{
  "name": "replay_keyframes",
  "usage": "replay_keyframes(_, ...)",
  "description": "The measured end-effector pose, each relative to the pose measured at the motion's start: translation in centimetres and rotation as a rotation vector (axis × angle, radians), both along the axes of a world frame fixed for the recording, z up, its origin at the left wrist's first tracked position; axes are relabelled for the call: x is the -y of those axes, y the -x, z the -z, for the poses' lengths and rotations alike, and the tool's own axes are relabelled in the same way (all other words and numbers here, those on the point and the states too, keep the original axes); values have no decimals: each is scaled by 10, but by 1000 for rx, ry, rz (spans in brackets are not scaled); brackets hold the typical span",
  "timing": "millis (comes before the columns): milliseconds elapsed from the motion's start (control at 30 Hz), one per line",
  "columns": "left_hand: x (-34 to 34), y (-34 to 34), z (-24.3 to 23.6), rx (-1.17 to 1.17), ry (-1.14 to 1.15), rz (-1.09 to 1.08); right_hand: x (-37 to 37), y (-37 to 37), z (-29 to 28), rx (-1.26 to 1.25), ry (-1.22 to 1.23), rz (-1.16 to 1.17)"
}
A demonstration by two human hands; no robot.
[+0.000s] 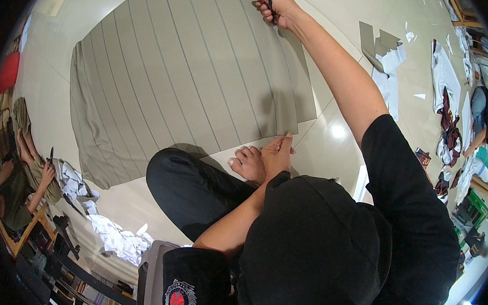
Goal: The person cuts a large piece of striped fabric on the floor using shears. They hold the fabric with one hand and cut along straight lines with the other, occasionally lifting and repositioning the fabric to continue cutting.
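A large olive-beige fabric (pixel 177 72) with dark stripes lies spread on the tiled floor in front of me. My right hand (pixel 278 9) is closed round the black handles of a pair of scissors (pixel 269 0) at the fabric's far right part; the blades run out of view at the top. Close to my bare foot (pixel 247 162), my left hand (pixel 278 151) pinches the fabric's near edge, by its right corner. Along the right side a strip of the fabric (pixel 302 87) lies beyond a long straight line; whether it is cut through I cannot tell.
Olive and white scraps (pixel 386 54) lie on the floor to the right, with white and dark red cloth (pixel 447 112) farther off. At left sits another person (pixel 29 165) holding a dark tool, beside crumpled white cloth (pixel 112 230). Another person (pixel 485 121) is at the far right.
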State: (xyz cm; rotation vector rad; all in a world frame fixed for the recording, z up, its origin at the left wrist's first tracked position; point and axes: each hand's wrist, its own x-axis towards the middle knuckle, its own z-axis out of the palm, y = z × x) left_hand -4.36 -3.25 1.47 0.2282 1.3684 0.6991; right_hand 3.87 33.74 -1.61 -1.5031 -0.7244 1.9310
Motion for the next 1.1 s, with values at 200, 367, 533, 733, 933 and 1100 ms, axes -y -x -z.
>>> replay_keyframes(200,-1,1,0,9,0,2,-2,-1,1,7,-1,-1)
replay_keyframes(367,-2,1,0,13,1,3,-4,-1,3,7,-4,-1)
replay_keyframes(533,-2,1,-1,19,5,7,-9,-1,3,10,-5,0)
replay_keyframes(733,-2,2,-2,23,7,7,-16,1,4,11,-9,-4)
replay_keyframes(933,-2,3,-2,24,8,10,-22,1,6,11,-6,-9)
replay_keyframes(1100,-2,2,-3,25,11,12,-25,2,8,13,-3,-11)
